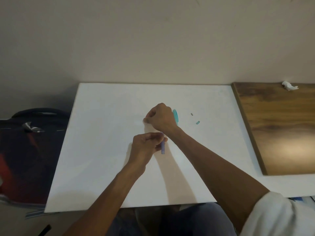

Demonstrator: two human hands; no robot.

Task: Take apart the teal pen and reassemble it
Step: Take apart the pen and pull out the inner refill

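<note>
Teal pen parts are spread over the white tabletop (102, 150), so I judge the pen is already apart. My left hand (146, 147) has its grip pinched on a short pale-blue tube (163, 148) that hangs down from the fingers. My right hand (161, 117) is clenched low over the board, fingertips drawn together as if on something small; what it grips, if anything, I cannot tell. The teal barrel (175, 116) lies just behind that hand, half hidden by it.

Two loose bits worry me: a tiny grey piece (192, 114) and a small teal piece (197, 122), lying apart to the right. A careless sweep of my right forearm could roll them off the tabletop, and the grey one looks easy to lose.

Further right sits a wooden board (281, 130) with a crumpled tissue (289, 86); a dark bag (25, 133) lies to the left. Neither blocks my reach.
</note>
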